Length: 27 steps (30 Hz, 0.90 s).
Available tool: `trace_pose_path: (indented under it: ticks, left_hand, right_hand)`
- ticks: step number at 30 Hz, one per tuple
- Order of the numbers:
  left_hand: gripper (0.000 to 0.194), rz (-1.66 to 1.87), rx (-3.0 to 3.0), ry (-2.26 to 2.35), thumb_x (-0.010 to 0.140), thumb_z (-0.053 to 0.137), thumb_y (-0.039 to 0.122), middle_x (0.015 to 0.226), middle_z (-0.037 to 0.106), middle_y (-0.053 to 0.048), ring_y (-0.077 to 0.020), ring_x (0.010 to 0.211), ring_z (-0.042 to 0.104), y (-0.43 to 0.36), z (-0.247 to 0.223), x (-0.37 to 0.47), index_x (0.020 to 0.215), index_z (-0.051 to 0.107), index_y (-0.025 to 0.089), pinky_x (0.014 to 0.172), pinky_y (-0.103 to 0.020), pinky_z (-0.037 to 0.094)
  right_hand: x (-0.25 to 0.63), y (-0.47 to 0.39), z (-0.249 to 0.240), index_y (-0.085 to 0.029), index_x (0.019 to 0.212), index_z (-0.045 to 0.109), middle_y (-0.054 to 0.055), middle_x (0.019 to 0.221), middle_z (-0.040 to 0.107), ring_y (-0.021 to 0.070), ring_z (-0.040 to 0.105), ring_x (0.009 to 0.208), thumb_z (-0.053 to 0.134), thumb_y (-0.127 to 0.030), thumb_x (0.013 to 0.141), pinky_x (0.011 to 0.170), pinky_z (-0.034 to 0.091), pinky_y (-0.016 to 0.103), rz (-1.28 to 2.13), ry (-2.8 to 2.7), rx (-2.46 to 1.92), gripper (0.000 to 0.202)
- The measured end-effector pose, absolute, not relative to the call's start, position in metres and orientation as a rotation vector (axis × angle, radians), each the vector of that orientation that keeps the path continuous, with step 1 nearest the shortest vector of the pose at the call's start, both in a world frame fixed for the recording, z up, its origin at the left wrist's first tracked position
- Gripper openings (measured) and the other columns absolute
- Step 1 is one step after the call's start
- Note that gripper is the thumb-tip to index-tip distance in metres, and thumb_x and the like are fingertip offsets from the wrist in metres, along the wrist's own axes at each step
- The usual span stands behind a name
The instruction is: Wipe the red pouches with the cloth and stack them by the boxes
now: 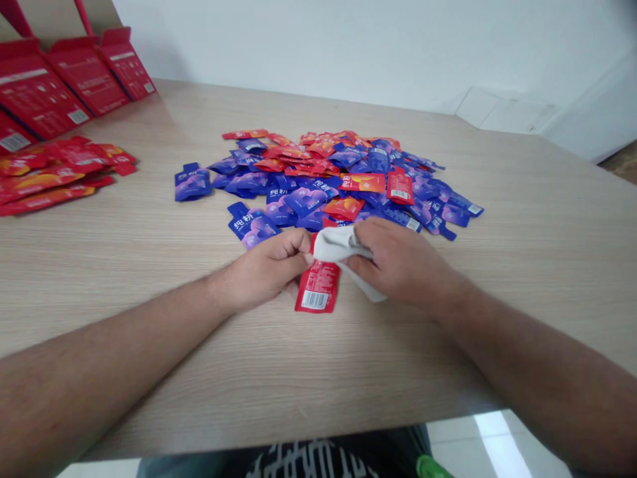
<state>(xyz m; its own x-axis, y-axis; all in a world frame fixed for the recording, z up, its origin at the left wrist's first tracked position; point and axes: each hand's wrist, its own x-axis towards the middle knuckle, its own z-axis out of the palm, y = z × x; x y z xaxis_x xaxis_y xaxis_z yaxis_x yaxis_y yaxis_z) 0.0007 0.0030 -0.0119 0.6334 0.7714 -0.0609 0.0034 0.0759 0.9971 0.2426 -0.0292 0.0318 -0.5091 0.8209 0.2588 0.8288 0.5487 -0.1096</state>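
Red barcoded sachet (pixel 321 282) at twelve o'clock: our left hand (pixel 269 269) pinches it, our right hand (pixel 405 262) clutches white cloth (pixel 332 245) against it.

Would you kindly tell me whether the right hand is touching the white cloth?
Touching: the head view shows the white cloth bunched between the thumb and fingers of the right hand.

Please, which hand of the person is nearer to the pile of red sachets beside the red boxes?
Left hand: it pinches one red sachet, to the right of the pile. The right hand, holding a white cloth, is farther right.
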Motion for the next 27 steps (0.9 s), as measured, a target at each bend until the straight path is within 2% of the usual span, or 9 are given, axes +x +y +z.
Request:
trace_pose_path:
  ticks: [7, 11, 16, 20, 27]
  left_hand:
    - [0.019, 0.642, 1.546, 0.697, 0.095, 0.064, 0.03, 0.081, 0.058, 0.001, -0.0078, 0.062, 0.05, 0.004, -0.011, 0.0, 0.087, 0.053, 0.018, 0.055, -0.02, 0.043]
    - [0.021, 0.66, 1.521, 0.69, 0.098, 0.06, 0.031, 0.071, 0.054, 0.004, -0.007, 0.056, 0.045, 0.004, -0.01, 0.0, 0.084, 0.05, 0.019, 0.051, -0.019, 0.037]
    - [0.019, 0.649, 1.514, 0.723, 0.096, 0.063, 0.029, 0.068, 0.053, 0.005, -0.0057, 0.052, 0.041, 0.003, -0.008, 0.0, 0.084, 0.052, 0.018, 0.048, -0.018, 0.033]
    - [0.022, 0.683, 1.407, 0.694, 0.096, 0.063, 0.033, 0.07, 0.057, 0.004, -0.0073, 0.055, 0.047, 0.002, -0.011, 0.001, 0.084, 0.05, 0.02, 0.05, -0.018, 0.038]
    - [0.021, 0.721, 1.278, 0.752, 0.091, 0.07, 0.032, 0.071, 0.059, 0.002, -0.0086, 0.056, 0.052, 0.002, -0.013, 0.003, 0.088, 0.054, 0.019, 0.05, -0.019, 0.041]
  right_hand:
    - [0.246, -0.026, 0.033, -0.019, 0.099, 0.059, 0.007, 0.098, 0.067, 0.0222, 0.059, 0.084, 0.059, -0.038, 0.1, 0.07, 0.036, 0.032, 0.0, -2.544, -1.324, 0.019]
    - [0.245, -0.026, 0.033, -0.018, 0.097, 0.059, 0.009, 0.099, 0.067, 0.0228, 0.06, 0.085, 0.059, -0.04, 0.101, 0.069, 0.036, 0.032, -0.062, -2.443, -1.422, 0.023]
    - [0.242, -0.032, 0.036, -0.02, 0.1, 0.061, 0.006, 0.098, 0.066, 0.0222, 0.06, 0.084, 0.059, -0.037, 0.1, 0.068, 0.036, 0.032, 0.015, -2.587, -1.374, 0.017]
    - [0.242, -0.031, 0.036, -0.018, 0.103, 0.061, 0.009, 0.1, 0.066, 0.0231, 0.059, 0.085, 0.055, -0.04, 0.101, 0.067, 0.035, 0.032, -0.035, -2.528, -1.469, 0.023]
    - [0.234, -0.043, 0.037, -0.02, 0.103, 0.064, 0.006, 0.097, 0.065, 0.0205, 0.059, 0.081, 0.059, -0.032, 0.098, 0.064, 0.034, 0.032, 0.025, -2.726, -1.253, 0.014]
